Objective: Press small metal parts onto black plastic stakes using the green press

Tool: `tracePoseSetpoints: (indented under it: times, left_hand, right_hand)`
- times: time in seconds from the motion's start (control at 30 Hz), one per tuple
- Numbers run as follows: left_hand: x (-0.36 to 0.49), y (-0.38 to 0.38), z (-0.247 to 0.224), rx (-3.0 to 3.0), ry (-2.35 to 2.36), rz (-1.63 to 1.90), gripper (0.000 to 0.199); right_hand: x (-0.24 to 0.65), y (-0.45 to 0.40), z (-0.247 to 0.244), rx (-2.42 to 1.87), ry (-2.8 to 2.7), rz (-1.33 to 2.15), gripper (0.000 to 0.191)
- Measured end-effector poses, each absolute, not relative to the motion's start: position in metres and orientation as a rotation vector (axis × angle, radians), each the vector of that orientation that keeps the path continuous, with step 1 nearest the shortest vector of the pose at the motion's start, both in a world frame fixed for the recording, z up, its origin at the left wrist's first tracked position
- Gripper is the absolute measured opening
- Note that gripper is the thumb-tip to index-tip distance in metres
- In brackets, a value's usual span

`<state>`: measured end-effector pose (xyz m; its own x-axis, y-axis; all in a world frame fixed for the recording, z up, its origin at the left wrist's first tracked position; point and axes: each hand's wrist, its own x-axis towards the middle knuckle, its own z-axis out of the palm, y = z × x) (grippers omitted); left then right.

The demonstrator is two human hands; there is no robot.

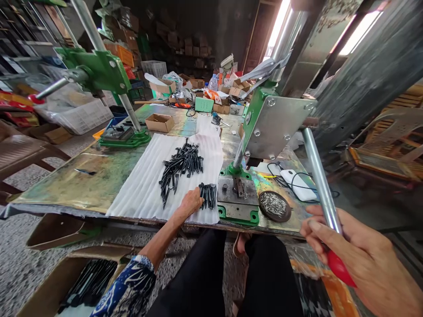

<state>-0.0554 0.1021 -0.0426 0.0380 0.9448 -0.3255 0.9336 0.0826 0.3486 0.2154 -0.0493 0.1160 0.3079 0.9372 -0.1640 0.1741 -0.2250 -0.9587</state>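
Note:
My left hand (192, 201) is closed at the left edge of a small row of black pointed pieces (208, 196) on a white foam sheet (135, 185); its fingertips are partly hidden. Beyond it lies a larger heap of similar black pieces (185, 160). My right hand (343, 246) is wrapped round the metal lever (320, 176) with a red grip, which belongs to the green hand press (277, 123). The steel base plate of the press (238, 192) sits just right of the foam, beside a round dish of small metal pins (275, 206).
A second green press (95, 70) stands at the table's left. An open cardboard box (160, 123) and clutter line the far side. A white device (298, 185) with cables lies at the right. Boxes of black pieces (89, 281) are below the table.

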Motion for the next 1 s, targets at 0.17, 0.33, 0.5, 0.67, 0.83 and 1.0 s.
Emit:
tracePoseSetpoints:
  times: [0.17,0.33,0.5,0.67,0.83,1.0]
  left_hand:
    - [-0.052,0.105,-0.038,1.836,1.944,-0.003,0.029]
    - [-0.04,0.107,-0.03,1.776,2.05,0.025,0.039]
    - [-0.018,0.108,-0.028,1.704,2.117,0.048,0.05]
    - [0.0,0.109,-0.032,1.642,2.169,0.058,0.051]
    - [0.005,0.11,-0.036,1.616,2.202,0.071,0.047]
    - [0.004,0.118,-0.04,1.571,2.221,0.068,0.051]
  right_hand:
    - [0.217,-0.049,0.116,-1.635,-1.097,1.061,0.049]
    - [0.221,-0.049,0.113,-1.632,-1.196,0.99,0.044]
    - [0.221,-0.048,0.114,-1.597,-1.241,0.96,0.041]
    - [0.218,-0.048,0.117,-1.556,-1.223,0.991,0.04]
    - [0.219,-0.048,0.112,-1.572,-1.213,1.011,0.041]
    - [0.222,-0.046,0.1,-1.485,-1.184,1.014,0.046]
